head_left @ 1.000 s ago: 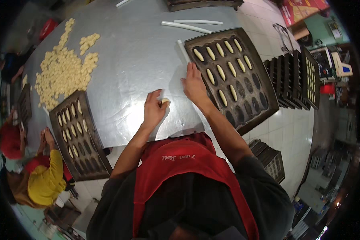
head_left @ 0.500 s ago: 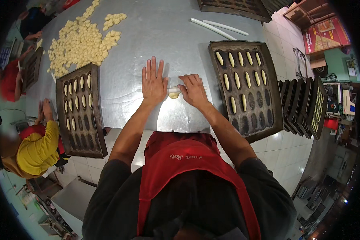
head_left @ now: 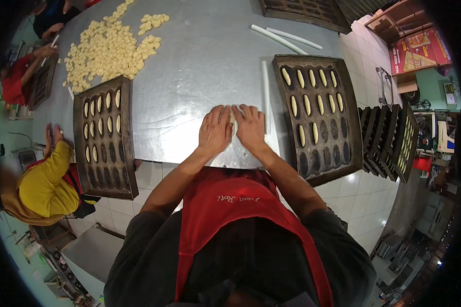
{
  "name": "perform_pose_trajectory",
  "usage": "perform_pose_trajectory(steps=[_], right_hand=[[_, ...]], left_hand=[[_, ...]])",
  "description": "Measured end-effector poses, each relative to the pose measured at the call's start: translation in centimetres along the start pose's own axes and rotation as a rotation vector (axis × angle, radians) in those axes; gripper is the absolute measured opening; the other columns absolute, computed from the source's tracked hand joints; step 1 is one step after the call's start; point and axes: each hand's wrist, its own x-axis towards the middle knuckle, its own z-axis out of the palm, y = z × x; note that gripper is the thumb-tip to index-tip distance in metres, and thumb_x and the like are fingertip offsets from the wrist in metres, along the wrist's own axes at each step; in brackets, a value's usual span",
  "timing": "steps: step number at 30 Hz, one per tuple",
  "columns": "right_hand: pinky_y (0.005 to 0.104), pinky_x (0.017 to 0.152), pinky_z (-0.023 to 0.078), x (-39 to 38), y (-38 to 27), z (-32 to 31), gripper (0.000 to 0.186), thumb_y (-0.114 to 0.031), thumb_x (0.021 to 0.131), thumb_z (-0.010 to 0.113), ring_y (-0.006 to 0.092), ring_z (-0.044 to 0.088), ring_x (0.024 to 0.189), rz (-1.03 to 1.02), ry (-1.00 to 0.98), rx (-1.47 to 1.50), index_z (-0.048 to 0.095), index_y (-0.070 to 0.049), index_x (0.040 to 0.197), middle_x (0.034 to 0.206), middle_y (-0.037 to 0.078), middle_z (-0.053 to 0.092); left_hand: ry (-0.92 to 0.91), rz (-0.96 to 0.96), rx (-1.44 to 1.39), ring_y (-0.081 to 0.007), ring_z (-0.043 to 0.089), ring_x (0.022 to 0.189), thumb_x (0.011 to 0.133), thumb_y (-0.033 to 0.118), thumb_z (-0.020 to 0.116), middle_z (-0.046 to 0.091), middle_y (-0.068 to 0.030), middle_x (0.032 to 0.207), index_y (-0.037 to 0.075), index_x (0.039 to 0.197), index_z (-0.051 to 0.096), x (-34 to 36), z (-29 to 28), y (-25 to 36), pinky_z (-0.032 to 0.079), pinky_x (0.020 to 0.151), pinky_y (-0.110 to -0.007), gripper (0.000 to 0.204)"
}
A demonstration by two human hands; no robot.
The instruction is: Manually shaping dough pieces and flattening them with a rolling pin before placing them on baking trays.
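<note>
A pale piece of dough (head_left: 233, 124) lies on the metal table near its front edge, mostly covered by my hands. My left hand (head_left: 215, 130) bears on its left side with bent fingers held together. From the right, my right hand (head_left: 251, 128) closes on the same piece, the fingertips of both hands nearly meeting at its far end. The dough's exact shape is hidden. Just right of my right hand, a white rolling pin (head_left: 266, 97) lies lengthwise on the table, held by neither hand.
Dark moulded trays with dough strips stand at right (head_left: 316, 153) and left (head_left: 103, 158). Many dough lumps (head_left: 105, 51) cover the far left. Two white rods (head_left: 287, 38) lie at the back. Stacked trays (head_left: 384, 138) stand right. A person in yellow (head_left: 48, 179) works at left.
The rolling pin has left my hands and now lies to the right. My left hand, flat and spread before, has moved right and bent; both hands have come together on the dough.
</note>
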Motion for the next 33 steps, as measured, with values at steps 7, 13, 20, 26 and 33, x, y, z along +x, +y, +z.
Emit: perform_pose_trajectory(steps=[7,13,20,26,33], right_hand=[[0.0486,0.096,0.046,-4.7,-2.6,-1.2,0.04,-0.01,0.088,0.066,0.032,0.061,0.113,-0.17,-0.004,0.035,0.075,-0.007,0.127,0.123,0.013,0.07],[0.0607,0.104,0.044,5.9,-4.2,3.7,0.035,-0.014,0.085,0.071,0.0417,0.06,0.118,0.127,-0.156,0.355,0.071,-0.002,0.118,0.122,0.021,0.07],[0.067,0.127,0.023,0.5,-8.6,0.5,0.086,-0.041,0.097,0.075,0.0499,0.031,0.159,0.046,-0.317,-0.011,0.04,0.002,0.163,0.17,0.03,0.035],[0.0573,0.105,0.043,5.9,-6.0,4.4,0.054,-0.032,0.094,0.079,0.0402,0.056,0.124,-0.005,-0.092,0.121,0.062,-0.001,0.135,0.138,0.02,0.059],[0.0501,0.101,0.051,-1.1,-5.8,-3.2,0.046,-0.014,0.087,0.082,0.0387,0.062,0.114,0.118,-0.054,0.275,0.069,-0.002,0.129,0.121,0.017,0.068]], left_hand=[[-0.124,0.227,0.092,-0.0404,0.057,0.137,0.101,0.016,0.066,0.06,-0.0228,0.142,-0.005,0.147,0.057,-7.7,-0.5,-1.7,0.047,0.117,-0.049,0.051],[-0.115,-0.075,-0.284,-0.0427,0.063,0.114,0.097,0.01,0.069,0.067,-0.0211,0.118,-0.003,0.118,0.066,-3.7,-3.8,-5.1,0.052,0.098,-0.052,0.025],[0.118,-0.193,0.023,-0.0432,0.065,0.111,0.092,0.01,0.071,0.07,-0.0227,0.115,0.001,0.117,0.07,3.6,-9.8,-21.0,0.053,0.099,-0.051,0.027],[0.29,-0.176,0.24,-0.0448,0.063,0.121,0.094,0.012,0.069,0.068,-0.0217,0.128,0.005,0.128,0.07,18.6,-11.2,-33.1,0.053,0.105,-0.054,0.035],[0.085,0.054,0.515,-0.0398,0.065,0.111,0.096,0.016,0.073,0.069,-0.0137,0.114,0.01,0.122,0.068,25.6,-14.6,-36.1,0.054,0.095,-0.052,0.027]])
